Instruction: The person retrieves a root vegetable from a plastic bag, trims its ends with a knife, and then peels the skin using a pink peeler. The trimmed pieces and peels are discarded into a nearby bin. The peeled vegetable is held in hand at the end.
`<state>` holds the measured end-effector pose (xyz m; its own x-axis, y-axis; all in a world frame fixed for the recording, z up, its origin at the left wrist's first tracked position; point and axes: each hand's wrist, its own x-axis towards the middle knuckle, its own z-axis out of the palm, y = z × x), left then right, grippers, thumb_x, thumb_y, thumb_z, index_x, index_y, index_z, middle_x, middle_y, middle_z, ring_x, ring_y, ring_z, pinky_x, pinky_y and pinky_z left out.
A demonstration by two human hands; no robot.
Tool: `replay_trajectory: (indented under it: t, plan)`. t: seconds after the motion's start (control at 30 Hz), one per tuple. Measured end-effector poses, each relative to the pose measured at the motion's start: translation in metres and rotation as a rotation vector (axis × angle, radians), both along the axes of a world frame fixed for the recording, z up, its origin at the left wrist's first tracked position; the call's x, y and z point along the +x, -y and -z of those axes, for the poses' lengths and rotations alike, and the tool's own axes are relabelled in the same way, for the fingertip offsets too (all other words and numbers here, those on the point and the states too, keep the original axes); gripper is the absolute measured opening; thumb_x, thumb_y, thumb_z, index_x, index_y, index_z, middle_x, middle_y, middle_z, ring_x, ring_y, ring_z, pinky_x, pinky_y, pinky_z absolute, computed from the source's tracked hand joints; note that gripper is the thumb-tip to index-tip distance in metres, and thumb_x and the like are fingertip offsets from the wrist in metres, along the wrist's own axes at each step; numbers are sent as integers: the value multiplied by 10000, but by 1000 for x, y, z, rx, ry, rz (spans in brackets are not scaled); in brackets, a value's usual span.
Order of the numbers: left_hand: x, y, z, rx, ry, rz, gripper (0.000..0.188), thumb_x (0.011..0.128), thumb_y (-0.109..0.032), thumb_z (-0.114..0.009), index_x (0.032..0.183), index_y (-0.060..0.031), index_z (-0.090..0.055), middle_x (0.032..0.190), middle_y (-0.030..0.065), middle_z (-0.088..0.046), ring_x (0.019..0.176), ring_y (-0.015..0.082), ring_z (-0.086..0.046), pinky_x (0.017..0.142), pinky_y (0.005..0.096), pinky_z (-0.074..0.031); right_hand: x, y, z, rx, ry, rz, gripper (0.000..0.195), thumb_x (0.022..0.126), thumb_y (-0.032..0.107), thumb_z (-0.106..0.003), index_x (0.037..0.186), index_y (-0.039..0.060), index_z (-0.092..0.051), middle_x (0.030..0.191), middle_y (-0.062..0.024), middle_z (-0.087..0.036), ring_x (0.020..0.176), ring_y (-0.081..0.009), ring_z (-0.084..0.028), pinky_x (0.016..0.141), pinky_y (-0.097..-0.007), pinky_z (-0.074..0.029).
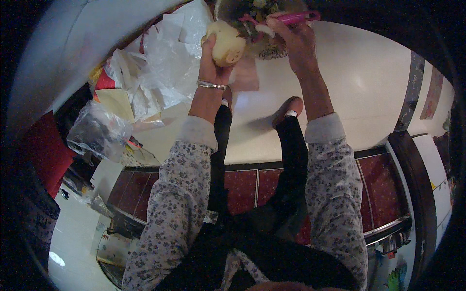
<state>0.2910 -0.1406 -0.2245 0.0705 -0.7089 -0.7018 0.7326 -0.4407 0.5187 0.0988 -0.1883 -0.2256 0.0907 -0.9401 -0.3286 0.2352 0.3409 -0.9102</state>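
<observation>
My left hand [214, 67] wraps around a pale, peeled root vegetable [228, 44], thumb on its upper left side. A rough, brownish end of the vegetable faces me. In my right hand [299, 38] is a vegetable peeler by its pink handle [300, 17], its head pointing left towards the vegetable but apart from it. A pale strip [265, 30], perhaps peel, shows just below the peeler. Beyond both hands is a round container [219, 12] with dark and green scraps [260, 8], partly hidden by the hands and cut off by the top of the picture.
Crumpled clear plastic bags [164, 62] lie on the floor at the left, near a beige piece of paper or card [115, 103]. Another plastic bag [98, 127] hangs or rests nearer. My shoe [291, 109] stands on the pale tiled floor [349, 72]. Dark red cabinet doors [240, 189] are behind my legs.
</observation>
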Motion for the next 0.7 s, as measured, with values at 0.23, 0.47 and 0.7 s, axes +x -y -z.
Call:
replay_trajectory:
  t: [0.23, 0.47, 0.7]
  plan:
    - [-3, 3, 6, 10, 85, 24, 516, 895, -431, -513, 1245, -55, -466, 1151, 124, -579, 1046, 286, -588, 873, 440, -522, 5, 1, 18, -26, -131, -140, 218, 818, 230, -695, 950, 62, -653, 685, -4, -606, 581, -74, -527, 515, -216, -405]
    - [6, -5, 7, -46, -54, 70, 525, 904, -443, -453, 1267, -64, -453, 1164, 128, -572, 1041, 288, -586, 857, 454, -521, -15, 7, 101, -94, -308, -6, 198, 820, 225, -698, 936, 70, -660, 666, 19, -600, 565, -56, -515, 481, -202, -355]
    - [4, -6, -1, -28, -71, 104, 516, 907, -430, -449, 1277, -70, -450, 1183, 131, -567, 1064, 291, -578, 869, 457, -519, -13, 1, 16, 13, -99, 50, 188, 827, 219, -692, 937, 72, -652, 638, 2, -579, 533, -65, -495, 463, -213, -347]
